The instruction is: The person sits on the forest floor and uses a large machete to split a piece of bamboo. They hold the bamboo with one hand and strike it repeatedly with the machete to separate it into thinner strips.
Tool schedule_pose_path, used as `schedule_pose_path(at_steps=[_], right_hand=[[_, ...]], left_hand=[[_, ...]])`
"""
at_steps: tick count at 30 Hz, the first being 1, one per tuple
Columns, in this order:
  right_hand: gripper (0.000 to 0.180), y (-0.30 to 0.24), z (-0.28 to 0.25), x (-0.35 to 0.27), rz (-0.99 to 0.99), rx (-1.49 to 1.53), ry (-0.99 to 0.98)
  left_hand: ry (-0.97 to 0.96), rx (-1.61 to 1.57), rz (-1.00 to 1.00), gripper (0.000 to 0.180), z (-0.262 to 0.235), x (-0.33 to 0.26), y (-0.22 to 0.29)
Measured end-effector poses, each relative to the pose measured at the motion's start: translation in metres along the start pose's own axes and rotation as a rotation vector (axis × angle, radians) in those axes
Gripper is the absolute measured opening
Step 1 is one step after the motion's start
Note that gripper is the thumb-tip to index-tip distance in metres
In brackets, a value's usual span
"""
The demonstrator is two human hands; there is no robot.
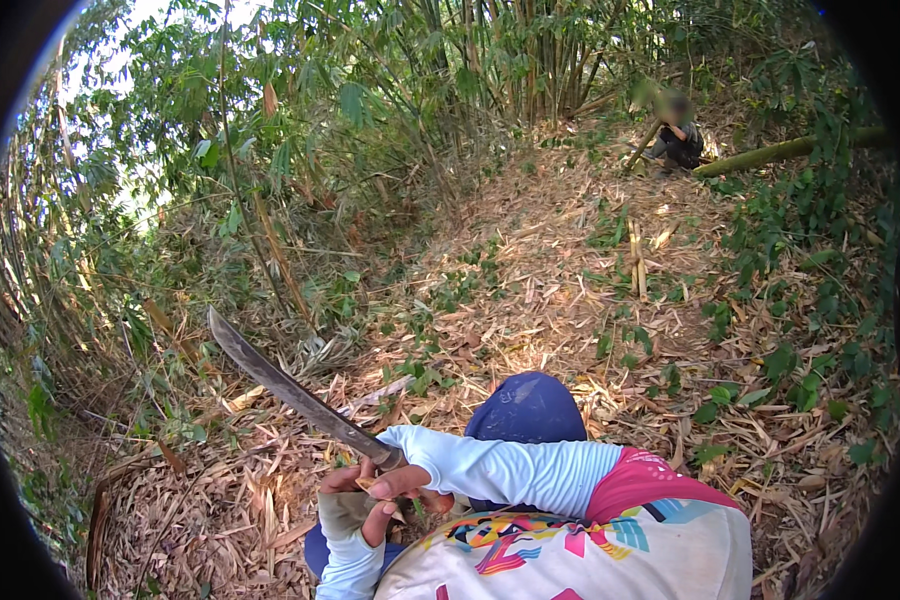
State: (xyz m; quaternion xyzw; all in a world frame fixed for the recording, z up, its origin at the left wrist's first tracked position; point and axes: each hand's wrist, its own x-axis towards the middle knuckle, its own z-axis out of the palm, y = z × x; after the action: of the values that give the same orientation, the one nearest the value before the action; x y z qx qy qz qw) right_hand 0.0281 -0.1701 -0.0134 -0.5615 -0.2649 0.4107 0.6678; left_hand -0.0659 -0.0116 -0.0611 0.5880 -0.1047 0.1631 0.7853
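Note:
My right arm, in a light blue sleeve, crosses in front of my body to the left. My right hand (407, 484) is closed at the handle of a machete (305, 400), partly hidden behind the wrist. The long, dark, curved blade points up and to the left, over the leaf litter. Close against it, my left hand (345, 505) has its fingers bent, with an olive-grey covering over part of it. Small pale bits (388, 484) show among the fingers of both hands; their kind is too small to tell.
Dry leaves (530, 330) cover the sloping ground, with low green plants (780, 380) at right. Bamboo clumps (530, 60) rise behind. Far off, a person (678, 145) crouches beside a thick green bamboo pole (790, 152). Split pale sticks (637, 258) lie on the slope.

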Motion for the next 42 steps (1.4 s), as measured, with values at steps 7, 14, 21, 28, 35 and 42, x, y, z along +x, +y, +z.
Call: schedule_pose_path(at_steps=[7,14,21,28,35,42], right_hand=[[0.054,-0.012,0.002,-0.004,-0.002,-0.049,0.027],[0.065,0.016,-0.014,0.009,-0.168,-0.206,0.201],[0.058,0.016,-0.016,-0.003,0.005,-0.51,0.278],[0.073,0.053,-0.027,-0.008,0.006,-0.538,0.264],[0.048,0.096,-0.036,0.02,-0.24,-0.489,0.429],[0.086,0.037,-0.028,-0.005,-0.205,-0.473,0.344]], left_hand=[[0.043,0.123,-0.008,0.056,0.0,-0.003,0.002],[0.06,0.345,0.028,0.041,0.008,0.0,0.017],[0.183,0.504,0.187,0.018,-0.018,0.005,0.008],[0.345,0.174,0.195,0.024,-0.033,0.011,-0.005],[0.423,0.074,0.116,0.026,-0.073,0.011,-0.023],[0.637,0.132,0.172,0.015,-0.072,0.01,-0.037]])
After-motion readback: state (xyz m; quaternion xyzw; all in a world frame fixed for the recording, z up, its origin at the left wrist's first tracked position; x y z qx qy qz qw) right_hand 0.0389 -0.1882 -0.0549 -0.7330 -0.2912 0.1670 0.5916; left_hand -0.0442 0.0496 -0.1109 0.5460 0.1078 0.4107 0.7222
